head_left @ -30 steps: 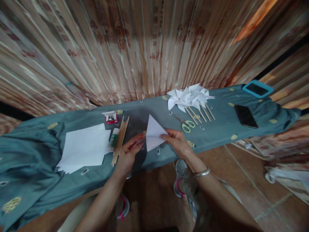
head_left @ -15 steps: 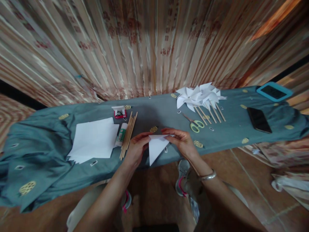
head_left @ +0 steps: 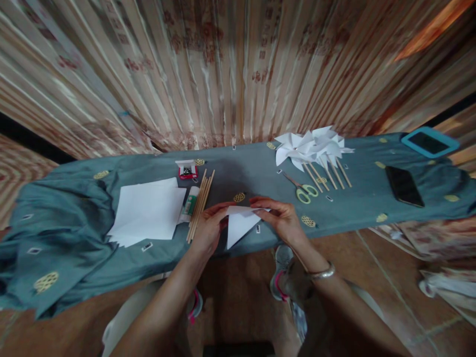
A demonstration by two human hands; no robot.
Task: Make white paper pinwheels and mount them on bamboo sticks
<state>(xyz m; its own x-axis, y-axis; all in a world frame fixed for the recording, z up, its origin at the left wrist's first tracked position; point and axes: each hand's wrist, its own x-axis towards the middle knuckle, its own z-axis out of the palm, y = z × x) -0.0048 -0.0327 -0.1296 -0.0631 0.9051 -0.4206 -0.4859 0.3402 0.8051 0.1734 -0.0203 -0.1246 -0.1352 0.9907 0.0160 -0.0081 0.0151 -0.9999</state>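
Folded white paper triangle (head_left: 238,225) over a teal cloth-covered tabletop (head_left: 256,181), grips of left hand (head_left: 208,229) and right hand (head_left: 284,220) pinching its far corners, free tip pointing toward the wearer, longest edge slanting away rightward

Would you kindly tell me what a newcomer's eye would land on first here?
Probably the folded white paper near the centre, held between the left hand and the right hand. Next come the white pinwheels at the back, right of centre, and the white sheets on the left.
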